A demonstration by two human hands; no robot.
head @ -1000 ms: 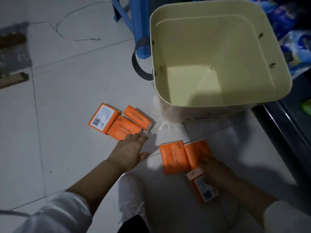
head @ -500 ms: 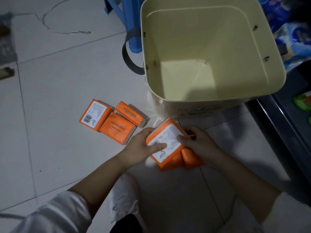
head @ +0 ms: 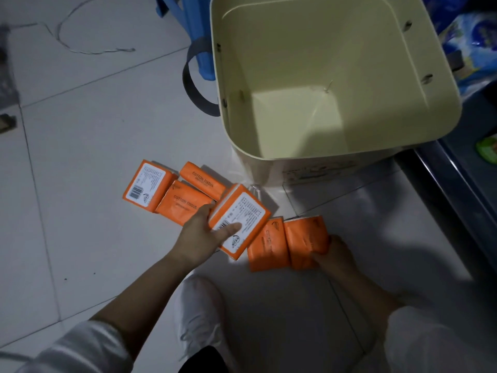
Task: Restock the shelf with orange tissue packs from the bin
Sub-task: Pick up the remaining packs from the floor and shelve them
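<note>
Glossy floor tiles (smooth); matt bin.

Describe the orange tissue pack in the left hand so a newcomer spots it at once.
Find the large cream plastic bin on the white tiled floor. In front of its near-left corner, the orange tissue pack with the white label up sits in the grip of the left hand. Its one label-up neighbour lies untouched at the far left; this one has a thumb across its label.

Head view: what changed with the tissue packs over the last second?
The left grip rose off the floor and now holds the label-side pack, taken from beside the right grip. The right grip now holds the rightmost floor pack. The three left packs and the bin stayed.
</note>
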